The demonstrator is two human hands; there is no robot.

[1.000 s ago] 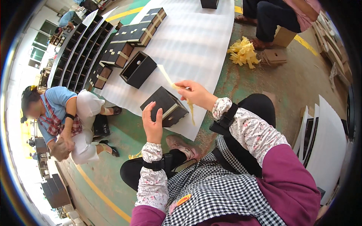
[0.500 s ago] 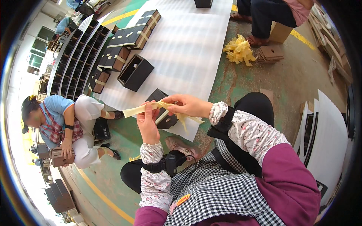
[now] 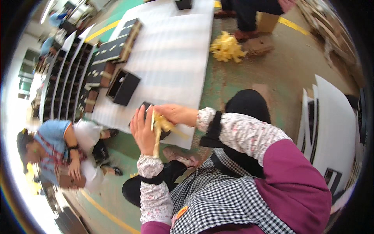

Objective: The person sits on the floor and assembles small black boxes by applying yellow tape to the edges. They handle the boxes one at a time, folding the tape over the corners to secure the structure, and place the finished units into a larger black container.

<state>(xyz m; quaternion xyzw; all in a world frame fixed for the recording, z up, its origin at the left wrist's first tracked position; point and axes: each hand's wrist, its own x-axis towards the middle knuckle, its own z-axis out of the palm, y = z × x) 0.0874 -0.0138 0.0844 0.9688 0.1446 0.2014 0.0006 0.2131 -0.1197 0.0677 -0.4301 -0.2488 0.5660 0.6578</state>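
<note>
My left hand [image 3: 143,130] has its fingers stretched out and lies over a black box [image 3: 166,135], most of which is hidden under both hands. My right hand [image 3: 177,114] reaches in from the right, its fingertips meeting the left hand's. Pale yellow tape strips [image 3: 163,124] hang in a loose bunch below my right thumb and fingers, which are closed on them. One strip trails down beside the left palm toward the wrist. Motion blur hides the exact finger contact.
An open black box [image 3: 123,87] stands on the white sheet [image 3: 167,50], beside taped black boxes [image 3: 117,48]. A yellow strip pile [image 3: 227,46] lies on the floor. A seated person [image 3: 58,152] is at left; another person's legs [image 3: 245,17] are at the far right. White panels [image 3: 331,140] lean at right.
The hands have come together lower down over the black box. The tape strip that stretched out to the left now hangs downward. My left fingers have straightened out. The whole view has shifted.
</note>
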